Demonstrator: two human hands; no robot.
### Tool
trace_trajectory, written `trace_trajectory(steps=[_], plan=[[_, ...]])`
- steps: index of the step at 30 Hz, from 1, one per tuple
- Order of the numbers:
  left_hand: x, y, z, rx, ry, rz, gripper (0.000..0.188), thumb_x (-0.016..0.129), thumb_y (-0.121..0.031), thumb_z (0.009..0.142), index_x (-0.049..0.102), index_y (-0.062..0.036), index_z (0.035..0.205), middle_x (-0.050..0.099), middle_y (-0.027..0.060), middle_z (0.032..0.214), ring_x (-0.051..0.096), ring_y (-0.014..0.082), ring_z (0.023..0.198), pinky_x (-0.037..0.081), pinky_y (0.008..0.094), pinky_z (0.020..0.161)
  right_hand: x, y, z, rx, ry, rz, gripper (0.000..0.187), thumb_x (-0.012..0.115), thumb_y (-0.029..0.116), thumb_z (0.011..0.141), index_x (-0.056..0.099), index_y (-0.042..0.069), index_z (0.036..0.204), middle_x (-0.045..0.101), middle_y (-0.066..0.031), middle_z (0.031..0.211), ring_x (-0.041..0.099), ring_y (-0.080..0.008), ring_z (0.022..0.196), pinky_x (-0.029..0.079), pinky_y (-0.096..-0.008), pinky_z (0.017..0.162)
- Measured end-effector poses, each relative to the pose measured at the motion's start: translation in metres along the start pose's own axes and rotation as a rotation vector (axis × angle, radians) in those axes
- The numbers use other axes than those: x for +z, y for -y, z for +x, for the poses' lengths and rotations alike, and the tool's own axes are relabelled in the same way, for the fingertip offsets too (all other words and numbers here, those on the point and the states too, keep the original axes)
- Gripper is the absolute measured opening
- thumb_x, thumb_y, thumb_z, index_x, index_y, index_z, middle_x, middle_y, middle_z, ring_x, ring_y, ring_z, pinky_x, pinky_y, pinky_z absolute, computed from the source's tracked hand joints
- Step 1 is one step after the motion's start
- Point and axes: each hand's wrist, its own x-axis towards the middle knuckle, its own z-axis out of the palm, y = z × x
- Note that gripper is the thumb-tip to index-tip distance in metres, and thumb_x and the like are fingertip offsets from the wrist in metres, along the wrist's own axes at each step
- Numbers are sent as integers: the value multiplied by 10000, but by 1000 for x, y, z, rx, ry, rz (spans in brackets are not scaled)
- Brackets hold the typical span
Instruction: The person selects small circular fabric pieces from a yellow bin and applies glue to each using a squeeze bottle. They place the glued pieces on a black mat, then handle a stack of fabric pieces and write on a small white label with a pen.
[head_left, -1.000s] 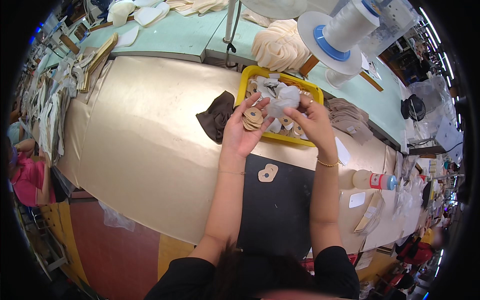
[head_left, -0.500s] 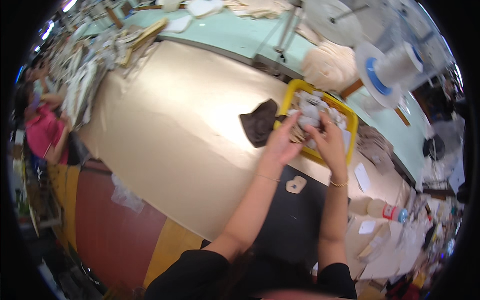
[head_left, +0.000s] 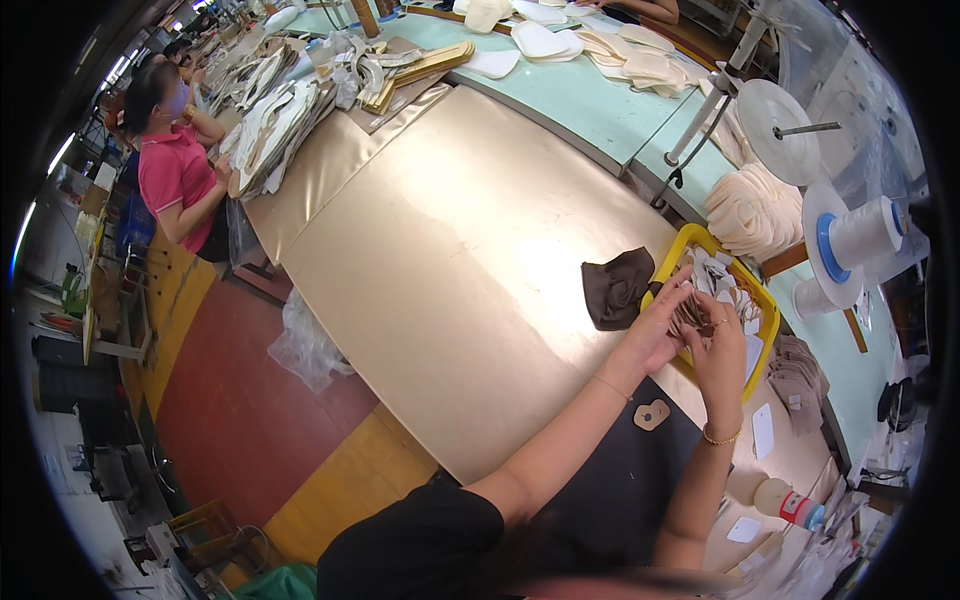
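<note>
Over the near left side of a yellow plastic basket point(head_left: 771, 325), both hands are together around a stack of thin beige-brown cut pieces point(head_left: 686, 314). My left hand point(head_left: 655, 330) is curled along the stack's left side. My right hand point(head_left: 716, 350) bends its fingers over the stack from the right. White and greyish small pieces point(head_left: 738, 290) fill the basket behind my fingers. Just left of the basket lies a crumpled dark brown cloth piece point(head_left: 615, 290). One small beige cut piece with a hole point(head_left: 651, 414) rests on a black mat point(head_left: 590, 470) below my hands.
The gold-toned work table point(head_left: 460, 220) borders a pale green table point(head_left: 560, 110). Thread cones point(head_left: 865, 240) and a pile of cream pieces point(head_left: 755, 212) stand at the right. A bottle point(head_left: 790, 503) lies near right. A person in pink point(head_left: 180, 180) works at far left.
The view has swung left, so the table and basket sit farther right. The greyish-white bundle seen between my hands is no longer there; the beige-brown stack shows between my fingers.
</note>
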Motion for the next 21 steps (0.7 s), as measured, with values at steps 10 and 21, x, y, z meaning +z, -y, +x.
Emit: trace_trajectory(steps=[10,21], plan=[[-11,6,7,-92,89,-51,360,432,-235,962,500,-57,1268,627,88,1084,604,186,1000,497,351,859,-3,0,-12,-46,-59,37,339,616,-67,778,589,4,1109,599,-130,1066,631,-235,860,506,-302,758],[-9,7,9,-176,157,-167,350,570,-173,928,478,-32,1235,583,184,1111,582,300,1068,537,369,890,-36,23,-67,-63,-260,29,232,692,13,762,657,48,989,606,-112,1074,583,-283,979,466,-363,842]])
